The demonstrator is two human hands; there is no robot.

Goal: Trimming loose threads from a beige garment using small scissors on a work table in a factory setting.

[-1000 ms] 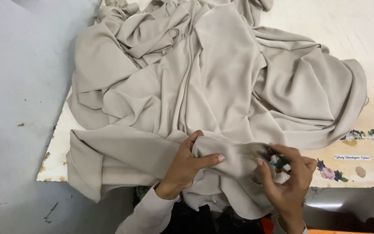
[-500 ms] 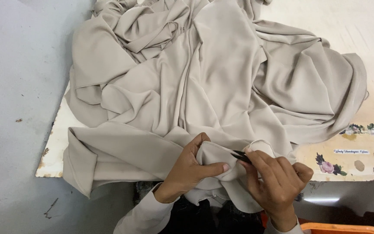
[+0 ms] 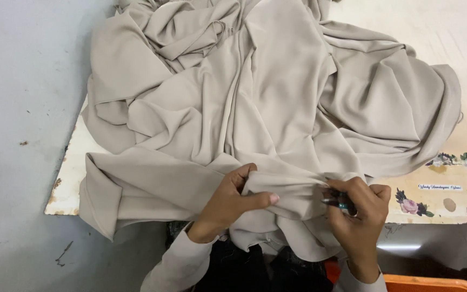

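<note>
Your left hand (image 3: 228, 203) pinches a fold of the beige cloth (image 3: 255, 103), fingers closed on it, at the desk's (image 3: 71, 178) near edge, where the cloth lies heaped. Your right hand (image 3: 360, 216) is closed round a small dark tool (image 3: 337, 204), its tip at the fold. It looks like trimming or seam-picking; keep the fold taut and the tip steady.

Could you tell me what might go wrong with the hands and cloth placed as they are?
The small pointed tool in the right hand works close to the left hand thumb, so a slip might nick it. The beige fabric bunches there; a hidden layer could get snipped.
</note>
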